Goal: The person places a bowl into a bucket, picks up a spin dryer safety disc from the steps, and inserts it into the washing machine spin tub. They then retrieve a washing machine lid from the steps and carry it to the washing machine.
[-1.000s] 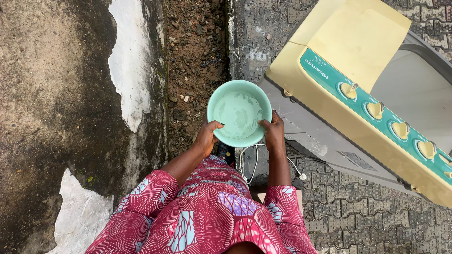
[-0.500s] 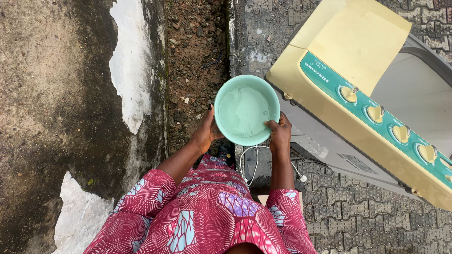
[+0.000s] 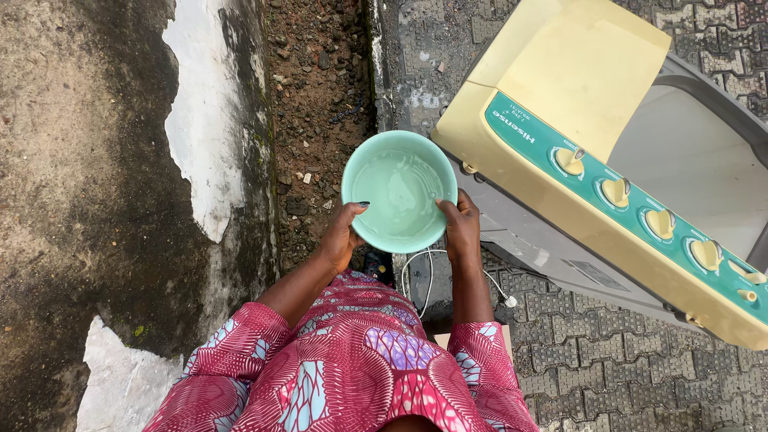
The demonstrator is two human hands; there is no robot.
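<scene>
Green bowl [image 3: 398,190] gripped at its rim by both hands' fingers, palms hidden, contents perhaps water.

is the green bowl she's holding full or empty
Partly full. The green bowl, held level by the left hand and right hand, shows a pale, clear liquid surface sitting below its rim.

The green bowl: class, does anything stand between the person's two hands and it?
Nothing visible does. The left hand and the right hand both grip the rim of the green bowl directly, thumbs over its edge, with water inside it.
</scene>
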